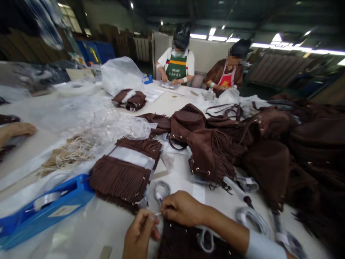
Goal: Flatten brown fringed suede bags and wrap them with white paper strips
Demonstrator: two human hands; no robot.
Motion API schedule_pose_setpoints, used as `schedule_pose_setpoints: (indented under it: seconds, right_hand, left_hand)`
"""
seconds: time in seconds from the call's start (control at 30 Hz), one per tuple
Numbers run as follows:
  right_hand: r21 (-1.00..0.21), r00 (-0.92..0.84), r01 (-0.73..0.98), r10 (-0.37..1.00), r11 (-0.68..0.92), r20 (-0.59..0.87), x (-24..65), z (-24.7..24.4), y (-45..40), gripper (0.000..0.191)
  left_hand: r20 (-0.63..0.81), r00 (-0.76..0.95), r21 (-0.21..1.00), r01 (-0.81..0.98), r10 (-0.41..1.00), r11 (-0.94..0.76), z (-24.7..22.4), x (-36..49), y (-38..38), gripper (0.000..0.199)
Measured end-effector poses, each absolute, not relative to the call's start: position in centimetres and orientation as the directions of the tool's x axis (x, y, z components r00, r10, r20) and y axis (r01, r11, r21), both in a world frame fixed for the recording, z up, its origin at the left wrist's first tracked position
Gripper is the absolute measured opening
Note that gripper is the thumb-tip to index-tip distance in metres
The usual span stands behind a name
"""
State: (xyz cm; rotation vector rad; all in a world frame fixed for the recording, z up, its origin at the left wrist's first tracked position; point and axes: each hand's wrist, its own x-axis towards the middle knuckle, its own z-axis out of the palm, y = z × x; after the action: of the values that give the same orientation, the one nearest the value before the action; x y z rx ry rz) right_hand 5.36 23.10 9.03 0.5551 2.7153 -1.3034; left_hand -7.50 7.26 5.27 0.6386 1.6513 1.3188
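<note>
My left hand (141, 230) is closed in a pinch near the bottom middle. Facing it, my right hand (183, 207) is also pinched shut, and a short thin white strip (158, 214) spans the fingertips of both. Whether it is a string or a tie I cannot tell. Just below my right hand and forearm lies a dark brown fringed bag (180, 241) with small metal eyelets. A looped, pale wrapped cord (207, 240) rests on that bag. Beyond my hands sits another brown fringed bag (121, 176), folded flat, with a white band across it.
Brown bags (264, 162) are heaped along the right. A blue tape dispenser (54, 208) stands at left, near strung tags (70, 153) and clear plastic bags (115, 118). Another person's hand (20, 130) shows at the left edge; two people (176, 68) work across the table.
</note>
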Motion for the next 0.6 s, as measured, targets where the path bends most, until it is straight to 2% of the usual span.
schedule_pose_setpoints:
  seconds: [0.13, 0.3, 0.47, 0.6]
  right_hand:
    - [-0.78, -0.917, 0.391, 0.285, 0.489, -0.281, 5.5, 8.6, 23.4, 0.022]
    - [-0.763, -0.898, 0.432, 0.312, 0.48, -0.311, 5.3, 8.5, 23.4, 0.021]
    - [-0.738, -0.901, 0.429, 0.311, 0.52, -0.304, 5.0, 8.5, 23.0, 0.02]
    - [-0.713, -0.893, 0.445, 0.332, 0.541, -0.305, 5.1, 8.9, 22.7, 0.02]
  left_hand:
    - [-0.413, -0.499, 0.91, -0.258, 0.762, 0.324, 4.6, -6.8, 7.1, 0.041]
    - [-0.434, -0.529, 0.894, -0.354, 0.73, 0.275, 4.7, -6.1, 7.1, 0.052]
    - [-0.438, -0.543, 0.899, -0.265, 0.716, 0.349, 4.4, -6.1, 7.6, 0.049]
    - [-0.421, -0.549, 0.907, -0.239, 0.722, 0.346, 4.2, -6.3, 7.9, 0.049]
